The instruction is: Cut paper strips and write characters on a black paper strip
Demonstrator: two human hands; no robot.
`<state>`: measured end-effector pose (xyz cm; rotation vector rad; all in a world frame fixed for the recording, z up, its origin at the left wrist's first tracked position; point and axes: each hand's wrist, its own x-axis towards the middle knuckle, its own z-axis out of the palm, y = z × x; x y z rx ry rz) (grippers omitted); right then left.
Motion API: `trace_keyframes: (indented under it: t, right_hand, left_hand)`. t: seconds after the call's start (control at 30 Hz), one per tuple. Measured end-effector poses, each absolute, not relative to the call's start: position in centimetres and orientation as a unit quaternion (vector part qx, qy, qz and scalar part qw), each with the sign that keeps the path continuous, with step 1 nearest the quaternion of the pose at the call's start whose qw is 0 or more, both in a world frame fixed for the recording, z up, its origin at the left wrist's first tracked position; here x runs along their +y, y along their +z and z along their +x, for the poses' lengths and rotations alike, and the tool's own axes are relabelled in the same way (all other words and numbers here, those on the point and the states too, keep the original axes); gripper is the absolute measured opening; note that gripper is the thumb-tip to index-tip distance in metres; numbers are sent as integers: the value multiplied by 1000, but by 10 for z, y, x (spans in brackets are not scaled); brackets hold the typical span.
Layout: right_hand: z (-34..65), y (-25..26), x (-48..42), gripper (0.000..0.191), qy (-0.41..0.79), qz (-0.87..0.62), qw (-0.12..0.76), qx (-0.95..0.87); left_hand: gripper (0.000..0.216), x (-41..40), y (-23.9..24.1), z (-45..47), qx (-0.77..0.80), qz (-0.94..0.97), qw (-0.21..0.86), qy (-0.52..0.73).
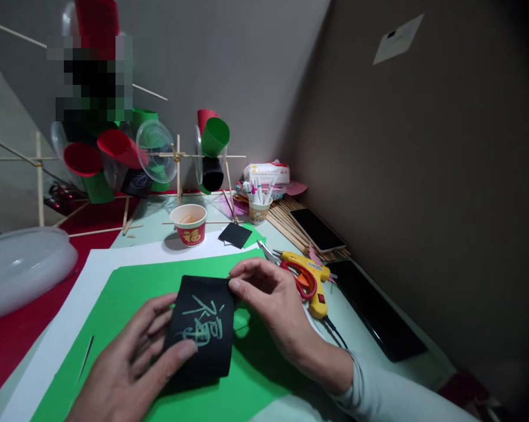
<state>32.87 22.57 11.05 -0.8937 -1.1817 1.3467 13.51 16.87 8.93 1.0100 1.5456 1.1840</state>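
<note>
A black paper roll (203,328) with pale green brush writing lies over a green paper sheet (128,293). My left hand (132,369) grips its near left side, thumb pressed on the front. My right hand (268,299) pinches the roll's upper right edge with fingertips together. Both hands hold the same roll just above the sheet.
A red paper cup (189,224), a small black square (234,235), a pen cup (259,208), a yellow glue gun (311,281) with red-handled scissors (297,275), a phone (317,230), bamboo sticks (286,223), a stick-and-cup structure (159,158) and a clear plastic lid (18,266) surround the sheet.
</note>
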Motion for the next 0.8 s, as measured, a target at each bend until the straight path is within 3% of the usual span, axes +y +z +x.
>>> trace_keyframes:
  t: [0.17, 0.27, 0.47, 0.63, 0.8]
  right_hand:
    - [329, 103, 231, 30, 617, -362, 463, -523]
    - [328, 104, 229, 40, 621, -361, 455, -526]
    - [332, 105, 236, 40, 616, -367, 443, -538]
    - [346, 103, 248, 15, 521, -398, 429, -621]
    - [354, 117, 249, 29, 512, -375, 356, -686]
  left_hand:
    - [51, 185, 101, 114, 628, 548, 322, 450]
    - [37, 189, 108, 113, 615, 592, 298, 427]
    - [37, 194, 110, 108, 593, 558, 383, 437]
    - [36, 205, 100, 86, 587, 423, 471, 504]
    - [20, 211, 92, 77, 587, 336, 480, 558]
